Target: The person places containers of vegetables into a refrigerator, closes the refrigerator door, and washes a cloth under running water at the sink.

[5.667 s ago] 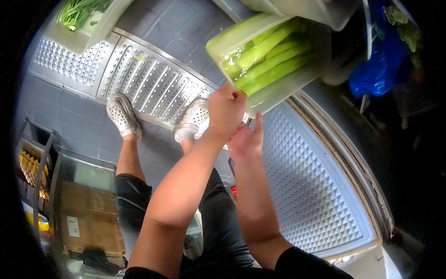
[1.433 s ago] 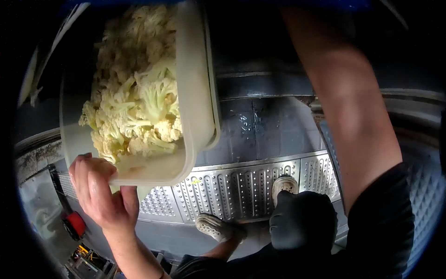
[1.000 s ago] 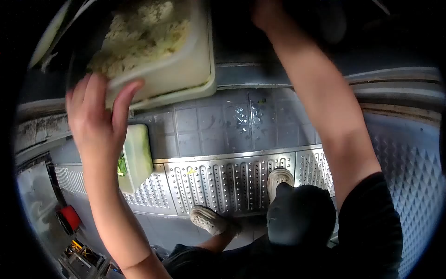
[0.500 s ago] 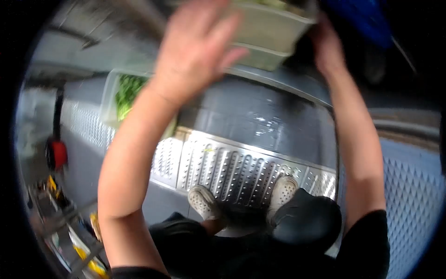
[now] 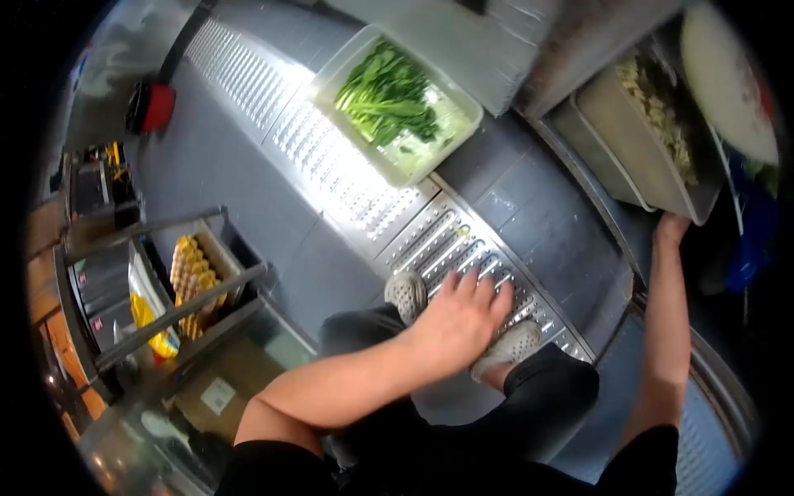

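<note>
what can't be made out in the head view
Head view:
- Right hand: most of its fingers, hidden by the upper tub.
- Lower tub: any contents, covered by the upper tub.
- White label: print too small to read.
- Blue plastic: outline lost in the dark right edge.

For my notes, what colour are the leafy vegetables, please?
The leafy vegetables are green, best seen in head view.

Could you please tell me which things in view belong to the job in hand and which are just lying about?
Seemingly in the job:
cauliflower tub, at the right hand
cauliflower
likely the greens tub

Apparently lying about:
egg trays
yellow-and-white packet
red object
</note>
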The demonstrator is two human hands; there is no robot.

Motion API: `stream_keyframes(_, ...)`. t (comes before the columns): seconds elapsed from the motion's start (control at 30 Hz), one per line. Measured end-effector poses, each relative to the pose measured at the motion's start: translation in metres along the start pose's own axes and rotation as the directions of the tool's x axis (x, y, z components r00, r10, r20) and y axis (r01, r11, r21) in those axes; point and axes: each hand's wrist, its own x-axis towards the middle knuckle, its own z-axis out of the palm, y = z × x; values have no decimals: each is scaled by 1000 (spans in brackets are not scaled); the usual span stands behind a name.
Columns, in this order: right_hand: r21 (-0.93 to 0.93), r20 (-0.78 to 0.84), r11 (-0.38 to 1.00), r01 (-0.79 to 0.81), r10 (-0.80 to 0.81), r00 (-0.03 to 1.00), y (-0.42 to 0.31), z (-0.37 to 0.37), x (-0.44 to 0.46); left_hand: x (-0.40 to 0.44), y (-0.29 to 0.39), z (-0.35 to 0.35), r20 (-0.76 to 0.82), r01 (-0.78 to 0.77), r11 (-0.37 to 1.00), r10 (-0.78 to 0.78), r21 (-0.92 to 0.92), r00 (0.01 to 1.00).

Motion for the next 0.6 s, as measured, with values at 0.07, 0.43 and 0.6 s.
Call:
stream_keyframes(0.07, 127, -144, 983, -131, 149, 978, -41, 11, -22, -2, -3, -2, -70, 134, 989, -139, -61, 988)
stream_keyframes(0.43, -520, 847, 821, 235, 462, 261, -360, 45, -263, -114, 50, -16, -160, 314, 920, -355, -237, 921)
stream_keyframes(0.6, -376, 889, 821, 429, 451, -85, -547, 30, -283, -211, 89, -107, -167, 470, 754, -593, -459, 787)
